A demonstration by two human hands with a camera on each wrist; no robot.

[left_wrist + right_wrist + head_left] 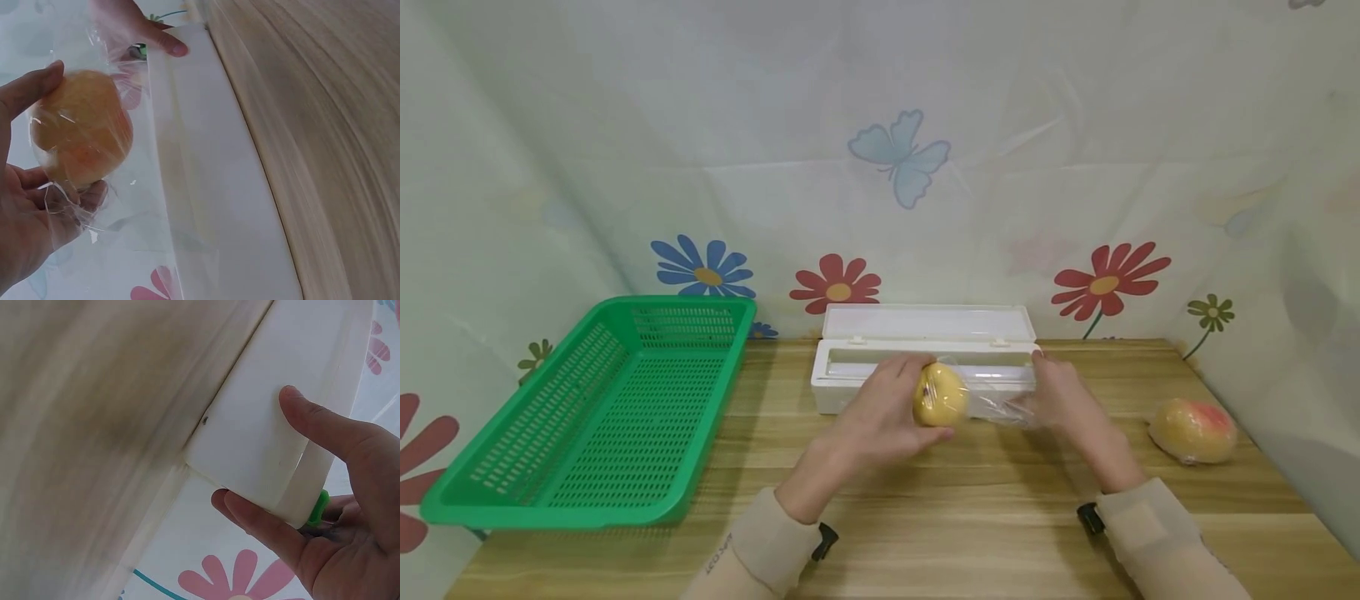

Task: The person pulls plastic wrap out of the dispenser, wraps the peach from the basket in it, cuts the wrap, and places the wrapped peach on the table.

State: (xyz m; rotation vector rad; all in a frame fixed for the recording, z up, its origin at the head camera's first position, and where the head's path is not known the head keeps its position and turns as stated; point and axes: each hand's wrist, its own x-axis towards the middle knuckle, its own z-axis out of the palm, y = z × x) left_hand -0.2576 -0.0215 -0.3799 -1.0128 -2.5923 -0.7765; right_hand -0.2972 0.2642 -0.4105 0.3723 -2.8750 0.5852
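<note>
A round yellow fruit (943,395) with a reddish blush, clear plastic film about it, is held between the thumb and fingers of my left hand (883,410). It hangs in front of a white cling film dispenser (853,398), whose lid (925,322) stands up at the back, with a pale roll (853,369) inside. Film (1000,406) stretches from the fruit toward the dispenser's right end. There my right hand (1067,402) grips the box, thumb on its front face and fingers round the end. A small green piece (319,508) shows by those fingers in the right wrist view.
A green perforated basket (700,442) stands on the left of the wooden table (955,525). On the right lies another fruit (1193,431), yellow and red, with shiny film round it. A flowered curtain (760,192) hangs behind and at both sides.
</note>
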